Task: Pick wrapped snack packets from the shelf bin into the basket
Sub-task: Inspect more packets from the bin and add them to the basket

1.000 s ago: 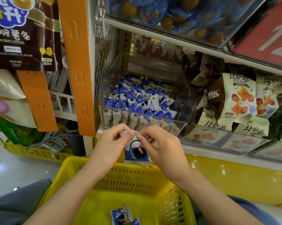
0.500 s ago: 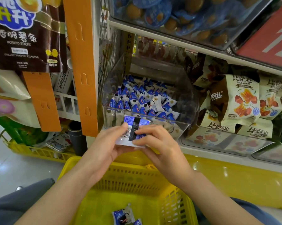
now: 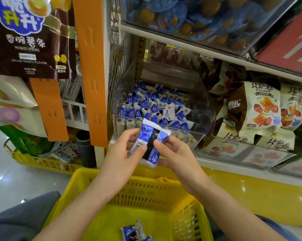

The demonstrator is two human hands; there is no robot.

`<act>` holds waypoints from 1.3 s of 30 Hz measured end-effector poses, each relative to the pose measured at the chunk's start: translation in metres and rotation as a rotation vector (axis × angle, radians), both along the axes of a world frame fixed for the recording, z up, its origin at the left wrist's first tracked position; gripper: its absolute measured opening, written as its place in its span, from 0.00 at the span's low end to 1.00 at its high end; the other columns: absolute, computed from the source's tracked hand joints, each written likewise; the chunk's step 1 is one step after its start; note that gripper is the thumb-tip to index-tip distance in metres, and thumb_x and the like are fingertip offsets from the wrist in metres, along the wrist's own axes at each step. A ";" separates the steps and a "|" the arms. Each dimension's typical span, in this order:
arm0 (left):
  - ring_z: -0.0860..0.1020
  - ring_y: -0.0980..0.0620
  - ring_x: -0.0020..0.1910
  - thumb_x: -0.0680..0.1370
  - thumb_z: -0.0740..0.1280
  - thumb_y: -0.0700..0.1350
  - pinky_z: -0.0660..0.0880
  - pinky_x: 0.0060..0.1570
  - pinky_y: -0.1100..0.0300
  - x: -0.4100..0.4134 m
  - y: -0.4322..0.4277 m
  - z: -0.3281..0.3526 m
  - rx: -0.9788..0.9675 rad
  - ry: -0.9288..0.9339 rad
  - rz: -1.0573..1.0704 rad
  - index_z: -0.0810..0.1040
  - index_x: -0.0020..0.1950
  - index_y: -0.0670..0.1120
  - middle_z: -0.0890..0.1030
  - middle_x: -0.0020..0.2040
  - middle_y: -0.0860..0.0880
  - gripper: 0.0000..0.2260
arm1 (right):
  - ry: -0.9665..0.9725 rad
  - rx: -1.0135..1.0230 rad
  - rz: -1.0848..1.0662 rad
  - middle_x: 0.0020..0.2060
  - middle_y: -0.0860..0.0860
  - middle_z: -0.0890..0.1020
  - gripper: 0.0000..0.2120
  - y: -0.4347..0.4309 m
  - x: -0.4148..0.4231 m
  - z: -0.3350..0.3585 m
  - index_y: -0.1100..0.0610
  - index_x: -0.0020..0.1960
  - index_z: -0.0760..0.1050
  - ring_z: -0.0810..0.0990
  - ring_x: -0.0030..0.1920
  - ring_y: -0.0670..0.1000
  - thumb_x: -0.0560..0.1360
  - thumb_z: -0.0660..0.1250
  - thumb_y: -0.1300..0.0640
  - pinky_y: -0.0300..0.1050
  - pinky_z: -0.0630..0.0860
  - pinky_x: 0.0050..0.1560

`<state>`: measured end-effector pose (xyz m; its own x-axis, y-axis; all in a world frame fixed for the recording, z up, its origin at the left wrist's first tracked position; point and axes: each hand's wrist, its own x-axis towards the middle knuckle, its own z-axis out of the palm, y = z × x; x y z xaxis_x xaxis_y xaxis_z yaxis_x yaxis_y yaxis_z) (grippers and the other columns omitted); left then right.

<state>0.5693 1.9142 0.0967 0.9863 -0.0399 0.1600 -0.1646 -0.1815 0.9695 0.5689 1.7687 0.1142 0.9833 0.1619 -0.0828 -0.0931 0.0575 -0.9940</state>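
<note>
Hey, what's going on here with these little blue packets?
A person pinches one blue snack packet between left hand and right hand, in front of the clear shelf bin, which holds many more. It has not gone into the yellow basket below yet; a couple of packets already lie there.

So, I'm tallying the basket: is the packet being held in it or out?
Out: the left hand and right hand hold the packet above the basket, before the shelf bin.

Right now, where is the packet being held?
Mid-frame in the head view, the packet sits between left hand and right hand, before the clear bin, above the yellow basket.
</note>
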 end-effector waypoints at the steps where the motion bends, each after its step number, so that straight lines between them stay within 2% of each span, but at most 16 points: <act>1: 0.74 0.65 0.52 0.74 0.69 0.42 0.70 0.45 0.73 -0.001 -0.001 -0.002 0.126 -0.088 0.072 0.67 0.58 0.58 0.73 0.53 0.61 0.18 | -0.003 0.005 -0.031 0.51 0.53 0.84 0.09 0.000 0.001 -0.001 0.55 0.56 0.75 0.83 0.48 0.50 0.76 0.63 0.61 0.47 0.81 0.47; 3: 0.70 0.64 0.53 0.72 0.71 0.47 0.67 0.46 0.71 -0.005 -0.002 -0.004 0.331 -0.222 0.125 0.65 0.58 0.59 0.68 0.53 0.62 0.20 | -0.005 0.020 -0.066 0.51 0.52 0.84 0.10 0.001 0.001 -0.004 0.55 0.57 0.74 0.83 0.49 0.50 0.76 0.63 0.61 0.46 0.81 0.46; 5: 0.69 0.66 0.51 0.70 0.71 0.51 0.67 0.46 0.72 -0.007 -0.003 -0.007 0.429 -0.272 0.089 0.67 0.58 0.58 0.68 0.52 0.63 0.20 | 0.002 0.013 -0.059 0.50 0.51 0.84 0.11 0.002 0.000 -0.007 0.55 0.60 0.73 0.83 0.48 0.50 0.77 0.62 0.60 0.43 0.81 0.43; 8: 0.68 0.71 0.51 0.70 0.72 0.50 0.66 0.46 0.78 -0.005 -0.002 -0.010 0.422 -0.271 0.059 0.69 0.57 0.57 0.69 0.51 0.63 0.19 | 0.005 -0.010 -0.057 0.46 0.49 0.85 0.09 0.003 -0.001 -0.010 0.53 0.58 0.72 0.84 0.45 0.47 0.78 0.61 0.59 0.39 0.80 0.38; 11: 0.66 0.75 0.53 0.72 0.71 0.48 0.62 0.48 0.82 -0.004 0.002 -0.009 0.436 -0.282 -0.008 0.69 0.58 0.56 0.69 0.50 0.65 0.17 | -0.008 -0.056 -0.067 0.48 0.50 0.84 0.09 0.003 -0.001 -0.012 0.53 0.58 0.72 0.84 0.47 0.48 0.78 0.61 0.58 0.44 0.82 0.43; 14: 0.67 0.76 0.52 0.74 0.69 0.46 0.63 0.49 0.81 -0.002 0.005 -0.008 0.446 -0.291 -0.052 0.71 0.59 0.55 0.69 0.49 0.68 0.15 | -0.009 -0.093 -0.073 0.49 0.51 0.84 0.10 0.002 -0.002 -0.014 0.55 0.59 0.71 0.84 0.47 0.49 0.78 0.62 0.56 0.46 0.82 0.44; 16: 0.71 0.70 0.51 0.76 0.66 0.45 0.68 0.49 0.75 -0.003 0.006 -0.006 0.470 -0.307 -0.053 0.72 0.59 0.54 0.71 0.49 0.65 0.13 | 0.004 -0.097 -0.071 0.49 0.54 0.84 0.11 0.002 -0.002 -0.014 0.58 0.58 0.71 0.84 0.46 0.50 0.78 0.62 0.56 0.46 0.82 0.43; 19: 0.76 0.57 0.49 0.78 0.61 0.45 0.76 0.46 0.58 -0.007 0.007 -0.005 0.607 -0.359 -0.006 0.71 0.62 0.51 0.76 0.54 0.55 0.12 | 0.003 -0.080 -0.064 0.49 0.58 0.82 0.11 0.005 -0.003 -0.015 0.62 0.57 0.70 0.84 0.44 0.50 0.77 0.63 0.57 0.41 0.81 0.37; 22: 0.78 0.51 0.45 0.78 0.61 0.44 0.77 0.39 0.54 -0.010 0.005 -0.004 0.682 -0.407 0.027 0.73 0.60 0.47 0.78 0.52 0.50 0.11 | -0.038 -0.092 -0.077 0.44 0.54 0.82 0.10 0.008 -0.003 -0.015 0.63 0.55 0.68 0.84 0.40 0.46 0.76 0.63 0.60 0.37 0.78 0.33; 25: 0.78 0.53 0.44 0.79 0.61 0.43 0.76 0.40 0.56 -0.007 0.004 -0.005 0.610 -0.361 0.045 0.73 0.58 0.48 0.79 0.50 0.51 0.09 | -0.085 -0.124 -0.066 0.42 0.49 0.81 0.07 0.009 -0.002 -0.015 0.60 0.53 0.68 0.83 0.39 0.44 0.77 0.63 0.60 0.36 0.78 0.33; 27: 0.78 0.55 0.45 0.79 0.61 0.43 0.75 0.43 0.60 -0.002 0.005 -0.006 0.481 -0.291 0.073 0.73 0.56 0.50 0.80 0.49 0.53 0.07 | -0.119 -0.131 -0.025 0.48 0.50 0.80 0.07 0.009 -0.002 -0.015 0.58 0.55 0.68 0.83 0.43 0.43 0.78 0.61 0.59 0.38 0.79 0.38; 29: 0.79 0.59 0.46 0.79 0.60 0.43 0.75 0.44 0.67 0.002 0.006 -0.005 0.323 -0.196 0.092 0.72 0.54 0.54 0.81 0.49 0.54 0.07 | -0.180 -0.174 0.053 0.55 0.47 0.78 0.11 0.008 -0.003 -0.014 0.52 0.60 0.68 0.80 0.51 0.42 0.78 0.59 0.56 0.39 0.79 0.48; 31: 0.80 0.60 0.46 0.80 0.57 0.50 0.76 0.47 0.65 0.001 0.005 -0.001 0.103 -0.083 0.023 0.73 0.53 0.56 0.82 0.47 0.55 0.07 | -0.234 -0.205 0.103 0.57 0.43 0.77 0.15 0.007 -0.004 -0.011 0.49 0.64 0.67 0.78 0.55 0.40 0.77 0.60 0.55 0.35 0.76 0.52; 33: 0.79 0.62 0.46 0.76 0.54 0.59 0.76 0.49 0.63 -0.002 0.003 0.004 -0.118 0.043 -0.109 0.76 0.52 0.60 0.82 0.46 0.57 0.13 | -0.245 -0.201 0.074 0.55 0.41 0.78 0.18 0.006 -0.003 -0.009 0.48 0.64 0.67 0.78 0.54 0.40 0.76 0.64 0.60 0.32 0.75 0.49; 35: 0.78 0.64 0.46 0.72 0.55 0.62 0.74 0.45 0.67 -0.003 0.000 0.007 -0.133 0.074 -0.163 0.76 0.52 0.60 0.82 0.45 0.59 0.15 | -0.238 -0.197 0.002 0.54 0.43 0.79 0.23 0.006 0.000 -0.008 0.47 0.63 0.66 0.80 0.52 0.42 0.73 0.68 0.63 0.33 0.76 0.49; 39: 0.77 0.59 0.48 0.78 0.57 0.54 0.73 0.44 0.64 0.009 0.001 0.013 -0.034 0.025 -0.072 0.75 0.54 0.54 0.79 0.50 0.54 0.10 | -0.152 -0.150 -0.096 0.47 0.43 0.84 0.24 0.006 0.008 0.000 0.45 0.59 0.66 0.82 0.47 0.42 0.69 0.71 0.62 0.31 0.76 0.44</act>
<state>0.5784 1.9155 0.1096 0.9848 -0.1060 0.1374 -0.1513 -0.1367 0.9790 0.5766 1.7742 0.1141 0.9966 0.0639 0.0514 0.0571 -0.0909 -0.9942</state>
